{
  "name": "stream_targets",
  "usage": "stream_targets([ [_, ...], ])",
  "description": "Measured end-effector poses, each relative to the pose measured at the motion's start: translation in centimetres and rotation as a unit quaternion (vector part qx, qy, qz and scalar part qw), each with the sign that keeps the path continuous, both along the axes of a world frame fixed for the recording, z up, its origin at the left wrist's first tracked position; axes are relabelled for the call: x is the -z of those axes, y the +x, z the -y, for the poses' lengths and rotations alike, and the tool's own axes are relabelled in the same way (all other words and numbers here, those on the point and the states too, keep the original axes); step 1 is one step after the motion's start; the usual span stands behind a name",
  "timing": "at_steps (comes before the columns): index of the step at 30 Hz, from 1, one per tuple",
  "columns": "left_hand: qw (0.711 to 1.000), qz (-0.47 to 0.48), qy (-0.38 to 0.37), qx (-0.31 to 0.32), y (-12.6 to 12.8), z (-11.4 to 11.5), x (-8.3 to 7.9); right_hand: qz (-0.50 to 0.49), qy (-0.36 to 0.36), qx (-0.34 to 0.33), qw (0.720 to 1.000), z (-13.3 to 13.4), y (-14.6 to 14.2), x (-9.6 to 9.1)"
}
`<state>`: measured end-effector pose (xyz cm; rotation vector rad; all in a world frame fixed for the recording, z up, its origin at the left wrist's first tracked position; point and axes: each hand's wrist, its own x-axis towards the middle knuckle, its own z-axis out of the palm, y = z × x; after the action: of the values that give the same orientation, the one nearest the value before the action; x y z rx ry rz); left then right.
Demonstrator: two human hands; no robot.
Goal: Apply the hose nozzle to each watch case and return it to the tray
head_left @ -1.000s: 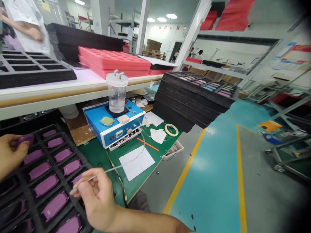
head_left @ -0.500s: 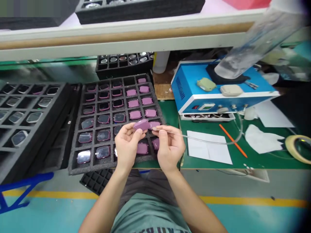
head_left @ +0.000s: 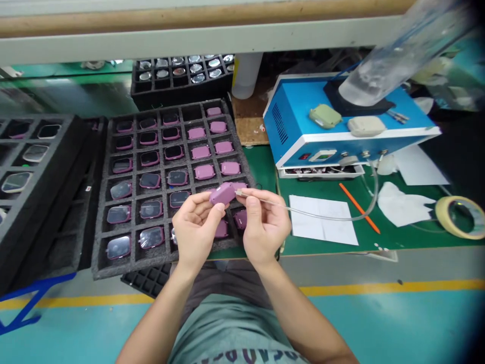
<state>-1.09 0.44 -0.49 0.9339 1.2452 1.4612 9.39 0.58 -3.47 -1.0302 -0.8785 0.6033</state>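
My left hand (head_left: 195, 227) pinches a purple smartwatch case (head_left: 222, 193) between thumb and fingers, above the front of a tray. From the right, my right hand (head_left: 267, 227) grips the end of a thin clear tube (head_left: 326, 217). Its small metallic tip is at the right edge of the case; whether it touches or goes in, I cannot tell. Beneath both hands lies the dark grey foam tray (head_left: 132, 265), with purple watch cases in its compartments, some screen up and some back up. The tube curves round to the front of a blue box-shaped machine (head_left: 295, 98).
More foam trays (head_left: 71, 172) are stacked at the left. On the machine sit a green case (head_left: 325, 116), a beige case (head_left: 366, 126) and a clear cylinder (head_left: 379, 76). White paper (head_left: 322, 220), an orange stick (head_left: 359, 207) and a tape roll (head_left: 441, 215) lie on the green bench. A shelf edge (head_left: 189, 40) spans above.
The camera view has shifted, so the bench appears higher and the tray further left. The purple case is turned slightly, and the tube's tip is nearer its edge. Both grips stay the same.
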Motion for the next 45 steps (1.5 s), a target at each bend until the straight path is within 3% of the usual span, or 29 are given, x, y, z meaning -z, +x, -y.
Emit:
stream_targets([
  [45, 0.999, -0.043, 0.032, -0.003, 0.12, 0.25, -0.22, -0.012, -0.003, -0.009, 1.000, -0.09, -0.07, -0.09],
])
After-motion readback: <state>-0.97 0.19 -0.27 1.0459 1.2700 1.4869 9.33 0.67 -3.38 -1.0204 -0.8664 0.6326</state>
